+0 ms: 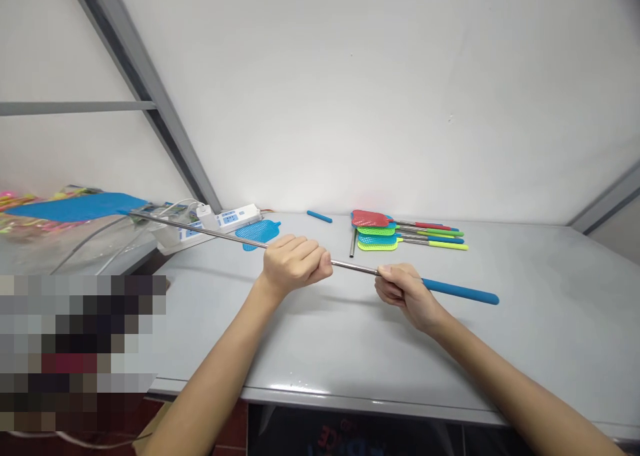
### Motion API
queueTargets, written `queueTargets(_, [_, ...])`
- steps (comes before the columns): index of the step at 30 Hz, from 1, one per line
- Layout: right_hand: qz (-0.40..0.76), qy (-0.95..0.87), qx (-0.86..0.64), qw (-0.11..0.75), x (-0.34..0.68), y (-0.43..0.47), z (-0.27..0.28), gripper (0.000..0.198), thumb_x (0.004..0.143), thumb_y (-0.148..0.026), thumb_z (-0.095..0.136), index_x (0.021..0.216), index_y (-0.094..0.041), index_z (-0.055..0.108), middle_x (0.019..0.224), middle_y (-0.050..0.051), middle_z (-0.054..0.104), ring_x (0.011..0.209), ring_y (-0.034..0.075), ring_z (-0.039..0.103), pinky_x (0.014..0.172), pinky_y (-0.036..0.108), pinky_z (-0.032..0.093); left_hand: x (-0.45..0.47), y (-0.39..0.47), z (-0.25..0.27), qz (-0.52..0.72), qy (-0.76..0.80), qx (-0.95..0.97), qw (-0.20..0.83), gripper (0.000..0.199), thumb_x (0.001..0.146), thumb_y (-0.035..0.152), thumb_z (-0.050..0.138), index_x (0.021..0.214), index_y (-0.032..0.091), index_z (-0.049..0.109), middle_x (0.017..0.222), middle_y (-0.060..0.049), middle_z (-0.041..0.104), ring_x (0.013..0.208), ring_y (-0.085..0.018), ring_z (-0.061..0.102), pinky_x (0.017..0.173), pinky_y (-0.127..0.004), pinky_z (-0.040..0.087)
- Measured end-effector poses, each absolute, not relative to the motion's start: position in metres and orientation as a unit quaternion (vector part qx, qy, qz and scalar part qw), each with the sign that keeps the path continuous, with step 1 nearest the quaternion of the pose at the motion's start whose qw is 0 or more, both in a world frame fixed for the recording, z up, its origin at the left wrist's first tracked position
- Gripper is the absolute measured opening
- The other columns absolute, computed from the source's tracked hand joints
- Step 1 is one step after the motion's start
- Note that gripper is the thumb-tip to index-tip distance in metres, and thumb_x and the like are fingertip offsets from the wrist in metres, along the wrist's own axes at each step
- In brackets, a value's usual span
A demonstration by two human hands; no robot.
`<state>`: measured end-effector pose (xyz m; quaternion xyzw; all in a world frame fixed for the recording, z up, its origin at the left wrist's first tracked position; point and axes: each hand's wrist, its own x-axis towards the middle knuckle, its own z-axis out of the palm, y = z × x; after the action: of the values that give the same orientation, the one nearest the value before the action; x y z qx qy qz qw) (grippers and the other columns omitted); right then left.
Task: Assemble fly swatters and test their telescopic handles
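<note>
Fly swatter, likely light
Left hand clenches its slick-looking rod; right hand clasps it by the blue grip, likely surest.

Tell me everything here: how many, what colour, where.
Table: one, grey, foreground.
Wall: one, white, behind.
Frame bars: several, grey, sides.
Held fly swatter: one, blue and silver, above table.
Piled fly swatters: at least four, multicoloured, table's back.
Loose swatter head: one, blue, table's left.
Handle-like piece: one, blue, near wall.
Metal tube: one, silver, by pile.
Power strip: at least one, white, back left.
Cables: several, white and grey, left.
Blurred items: uncountable, multicoloured, far left.
Left hand: one, bare, gripping swatter's middle.
Right hand: one, bare, gripping beside swatter's handle.
</note>
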<state>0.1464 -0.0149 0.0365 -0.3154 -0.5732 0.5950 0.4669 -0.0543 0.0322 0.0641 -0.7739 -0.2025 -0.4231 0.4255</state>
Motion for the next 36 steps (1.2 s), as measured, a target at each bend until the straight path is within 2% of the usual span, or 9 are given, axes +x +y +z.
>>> queueTargets(4, [0.604,-0.563,-0.313,0.469,0.145,-0.016,0.035,0.043,0.078,-0.034,0.04,0.042,-0.017,0.024,0.04,-0.005,0.019,0.038,0.005,0.018,0.042,0.026,0.009,-0.053,0.03,0.063,-0.442,-0.219,-0.776,0.393,0.024,0.067,0.012,0.042,0.044,0.018,0.039,0.037,0.005,0.037,0.036,-0.007,0.031,0.041,-0.025,0.021])
queueTargets(10, [0.618,-0.53,-0.299,0.498,0.144,-0.016,0.033,0.048,0.079,-0.045,0.032,0.04,-0.017,0.028,0.038,-0.005,0.018,0.036,0.006,0.02,0.041,0.025,0.011,-0.043,0.022,0.053,-0.501,-0.253,-0.776,0.287,0.024,0.068,0.01,0.04,0.046,0.018,0.046,0.038,0.003,0.046,0.036,-0.008,0.034,0.042,-0.025,0.022])
queueTargets(17, [0.653,-0.41,-0.284,0.57,0.147,-0.012,0.036,0.049,0.076,-0.047,0.034,0.039,-0.017,0.03,0.037,-0.006,0.015,0.034,0.006,0.019,0.04,0.024,0.014,-0.043,0.02,0.05,-0.51,-0.265,-0.774,0.268,0.022,0.068,0.009,0.042,0.048,0.017,0.048,0.039,0.003,0.047,0.038,-0.008,0.036,0.042,-0.025,0.023])
queueTargets(21, [0.653,-0.376,-0.291,0.59,0.15,-0.007,0.034,0.046,0.076,-0.043,0.037,0.039,-0.017,0.031,0.036,-0.006,0.015,0.033,0.006,0.021,0.04,0.024,0.016,-0.048,0.023,0.05,-0.507,-0.289,-0.768,0.263,0.023,0.069,0.01,0.043,0.048,0.018,0.048,0.039,0.003,0.044,0.038,-0.008,0.035,0.042,-0.025,0.022])
queueTargets(25, [0.664,-0.387,-0.302,0.563,0.149,-0.005,0.033,0.038,0.073,-0.034,0.042,0.041,-0.016,0.034,0.036,-0.006,0.018,0.033,0.006,0.021,0.039,0.023,0.017,-0.047,0.022,0.051,-0.503,-0.338,-0.754,0.253,0.024,0.07,0.015,0.044,0.046,0.017,0.045,0.039,0.003,0.04,0.039,-0.008,0.034,0.044,-0.025,0.022])
queueTargets(30, [0.716,-0.392,-0.289,0.499,0.149,-0.006,0.034,0.036,0.074,-0.035,0.037,0.045,-0.015,0.042,0.041,-0.004,0.029,0.034,0.006,0.023,0.038,0.023,0.018,-0.042,0.017,0.052,-0.495,-0.368,-0.752,0.233,0.023,0.071,0.02,0.043,0.048,0.018,0.045,0.041,0.002,0.042,0.042,-0.009,0.034,0.046,-0.026,0.023])
queueTargets(33, [0.745,-0.389,-0.278,0.465,0.15,-0.006,0.032,0.037,0.075,-0.035,0.034,0.049,-0.013,0.048,0.041,-0.004,0.029,0.035,0.006,0.025,0.039,0.023,0.021,-0.041,0.017,0.052,-0.488,-0.374,-0.754,0.231,0.023,0.071,0.02,0.043,0.048,0.018,0.045,0.041,0.002,0.042,0.042,-0.009,0.034,0.047,-0.026,0.023])
queueTargets(36, [0.745,-0.382,-0.272,0.475,0.152,-0.005,0.03,0.036,0.074,-0.033,0.033,0.048,-0.013,0.048,0.041,-0.003,0.028,0.035,0.006,0.027,0.041,0.024,0.023,-0.039,0.016,0.052,-0.48,-0.378,-0.758,0.227,0.022,0.071,0.02,0.043,0.049,0.018,0.046,0.043,0.002,0.044,0.044,-0.01,0.035,0.048,-0.027,0.023])
